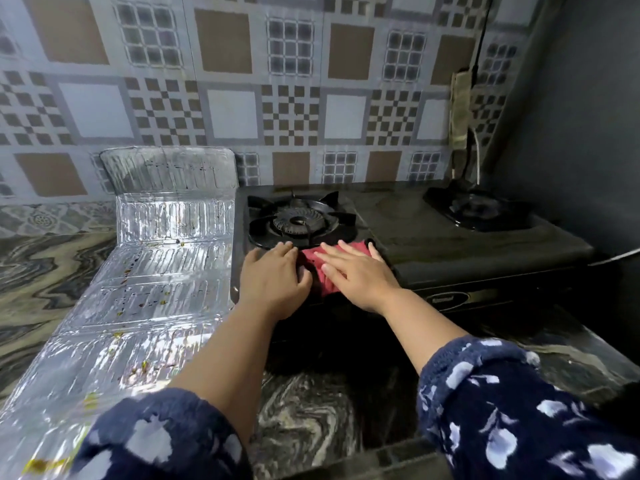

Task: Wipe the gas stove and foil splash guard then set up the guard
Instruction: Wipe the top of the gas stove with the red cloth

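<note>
Black two-burner gas stove point(433, 237) stood on a marbled stone counter point(304, 420) against a patterned tiled wall point(294, 98), left hand point(273, 282) and right hand point(356, 271) lay flat, fingers spread, pressing a red cloth point(320, 268) beside the left burner point(298, 221), food-flecked foil splash guard point(138, 278) lay unfolded just left of the stove, far end propped against the wall.

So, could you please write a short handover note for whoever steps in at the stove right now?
Left hand: flat on the gas stove front edge, fingers on the red cloth.
Right hand: pressed flat on the cloth, no closed grip.
Foil splash guard: unfolded flat on the counter left of the stove, far end propped against the wall, food specks visible.
Done: nothing clearly finished.
Left: finish wiping the stove, wipe the guard, stand it up.
</note>
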Demonstrator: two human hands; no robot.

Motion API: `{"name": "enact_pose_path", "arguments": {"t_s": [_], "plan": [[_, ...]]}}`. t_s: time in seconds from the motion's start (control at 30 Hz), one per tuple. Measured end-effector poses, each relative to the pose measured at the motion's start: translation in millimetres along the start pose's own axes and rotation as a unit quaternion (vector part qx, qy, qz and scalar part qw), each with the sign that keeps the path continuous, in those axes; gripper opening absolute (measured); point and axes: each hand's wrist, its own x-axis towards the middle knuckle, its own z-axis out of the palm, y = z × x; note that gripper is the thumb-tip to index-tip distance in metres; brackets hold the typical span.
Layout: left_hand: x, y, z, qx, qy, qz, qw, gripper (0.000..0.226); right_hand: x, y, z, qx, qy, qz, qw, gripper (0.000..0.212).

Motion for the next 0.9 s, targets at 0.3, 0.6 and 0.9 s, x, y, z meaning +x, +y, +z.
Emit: {"name": "enact_pose_path", "arguments": {"t_s": [0.3,0.6,0.9], "plan": [[10.0,79.1,17.2,-0.007,0.019,-0.023,1.000,0.051,-28.4,133.4,-34.5,-0.003,-0.024,0.092,0.995,0.045],[-2.8,81.4,19.6,0.001,0.035,-0.112,0.993,0.052,-9.5,49.1,-16.0,-0.026,-0.043,0.015,0.999,0.048],[2.5,107.8,13.5,0.011,0.045,-0.061,0.997,0.044,-31.3,89.4,-18.4,0.035,0.022,-0.027,0.999,0.045]]}}
